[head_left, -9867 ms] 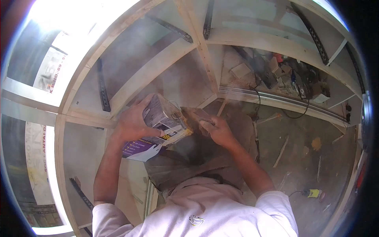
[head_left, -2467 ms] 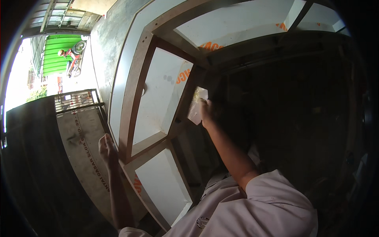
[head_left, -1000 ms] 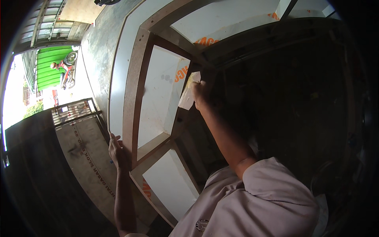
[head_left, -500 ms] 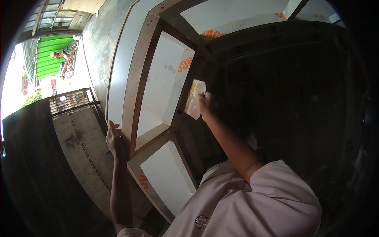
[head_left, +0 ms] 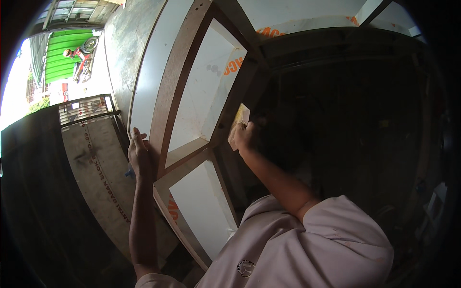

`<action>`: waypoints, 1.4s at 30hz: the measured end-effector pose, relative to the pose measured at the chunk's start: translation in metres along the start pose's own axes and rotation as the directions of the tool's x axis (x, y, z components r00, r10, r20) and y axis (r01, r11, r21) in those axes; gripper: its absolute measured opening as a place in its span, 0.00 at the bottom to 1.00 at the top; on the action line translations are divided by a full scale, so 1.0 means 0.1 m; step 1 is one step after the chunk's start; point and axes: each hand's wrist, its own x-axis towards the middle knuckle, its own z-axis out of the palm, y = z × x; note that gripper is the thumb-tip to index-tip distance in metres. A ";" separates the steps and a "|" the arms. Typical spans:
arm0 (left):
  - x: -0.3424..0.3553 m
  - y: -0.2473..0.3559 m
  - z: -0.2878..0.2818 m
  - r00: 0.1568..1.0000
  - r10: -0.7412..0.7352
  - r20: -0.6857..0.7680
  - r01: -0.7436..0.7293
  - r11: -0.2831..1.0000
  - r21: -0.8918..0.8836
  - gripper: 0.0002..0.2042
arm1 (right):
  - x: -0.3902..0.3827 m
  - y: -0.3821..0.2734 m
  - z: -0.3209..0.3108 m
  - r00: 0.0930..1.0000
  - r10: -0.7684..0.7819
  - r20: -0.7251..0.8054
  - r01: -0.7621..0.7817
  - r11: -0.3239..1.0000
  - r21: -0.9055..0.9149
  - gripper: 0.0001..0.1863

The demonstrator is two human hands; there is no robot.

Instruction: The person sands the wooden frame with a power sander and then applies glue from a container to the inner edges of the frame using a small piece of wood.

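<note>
A large white panel [head_left: 152, 67] with a wooden frame [head_left: 170, 96] on it stands tilted in front of me, its white inner faces showing between the bars. My left hand [head_left: 139, 156] is closed on the panel's left edge, fingertips at the rim. Over on the frame's right side, my right hand [head_left: 243, 136] grips a small flat pale piece with yellow smears [head_left: 243, 114]. The fingers cover its lower part, and its exact kind is not clear. It is close to the frame's dark right bar; whether they touch I cannot tell.
Another white panel with orange print [head_left: 307, 17] lies beyond at the top. Left of me is a printed board [head_left: 91, 156] beside a dark surface. A red motorcycle [head_left: 83, 62] stands outside by a green corrugated wall [head_left: 62, 55]. The right side is in deep shadow.
My right hand has moved slightly left and down, and the pale piece has turned, showing less of its face. My left hand stays at the panel's edge. The view has shifted a little.
</note>
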 end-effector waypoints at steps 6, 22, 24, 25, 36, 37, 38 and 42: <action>-0.04 0.13 0.07 0.999 -0.029 0.023 0.029 0.999 0.015 0.38 | 0.13 0.09 0.35 0.990 0.110 0.088 -0.117 0.989 0.086 0.17; -0.03 0.08 0.04 0.997 0.078 0.020 -0.080 0.993 0.084 0.36 | 0.85 -0.42 -0.32 0.983 0.155 0.101 -0.170 0.972 0.162 0.18; -0.03 0.11 0.04 0.999 0.029 0.014 -0.030 0.996 0.086 0.37 | 0.80 -0.51 -0.17 0.990 0.113 0.086 -0.121 0.989 0.090 0.20; -0.02 0.09 0.06 0.997 0.069 0.020 -0.070 0.993 0.093 0.37 | 0.81 -0.57 -0.07 0.993 0.084 0.080 -0.095 0.984 0.151 0.21; -0.08 0.15 0.01 1.000 0.030 0.000 -0.029 0.995 0.091 0.38 | 0.63 -0.59 -0.36 0.993 0.120 0.018 -0.121 0.989 0.089 0.18; -0.08 0.17 0.04 1.000 0.026 -0.006 -0.026 0.996 0.082 0.38 | 0.71 -0.47 -0.23 0.993 0.117 0.010 -0.118 0.989 0.092 0.18; -0.07 0.20 0.10 1.000 0.024 -0.006 -0.024 0.997 0.073 0.38 | 0.82 -0.34 -0.06 0.996 0.087 -0.011 -0.085 0.990 0.115 0.18; -0.09 0.14 0.08 0.981 0.196 -0.005 -0.195 0.975 0.103 0.38 | 0.77 -0.55 0.23 0.995 0.099 0.034 -0.103 0.983 0.149 0.14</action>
